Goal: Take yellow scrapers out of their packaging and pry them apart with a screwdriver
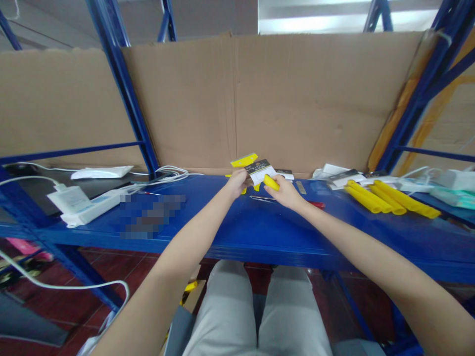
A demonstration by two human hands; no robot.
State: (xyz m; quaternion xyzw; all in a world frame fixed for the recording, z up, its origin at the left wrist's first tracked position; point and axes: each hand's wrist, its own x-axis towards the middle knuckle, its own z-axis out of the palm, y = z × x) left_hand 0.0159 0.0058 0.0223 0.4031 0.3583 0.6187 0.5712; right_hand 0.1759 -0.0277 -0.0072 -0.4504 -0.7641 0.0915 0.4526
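My left hand [237, 183] grips the left edge of a black-and-white packaging card [261, 172], held over the blue shelf. Close beside it, my right hand [285, 192] is closed around a short yellow tube-like piece [271, 183], whose end meets the card's lower right edge. Behind my left hand is a flat yellow piece [245, 160]; I cannot make out its kind. A screwdriver with a red handle [317, 204] lies on the shelf, partly hidden beneath my right hand. A small metal strip [301, 187] rests just behind that hand.
Several yellow tubes [374, 200] lie at the right, with more cards [346, 179] behind them. On the left are a white power strip [94, 206], a plugged-in adapter [70, 200] and coiled cables [172, 173]. Cardboard [297, 99] walls the back between blue posts [122, 94].
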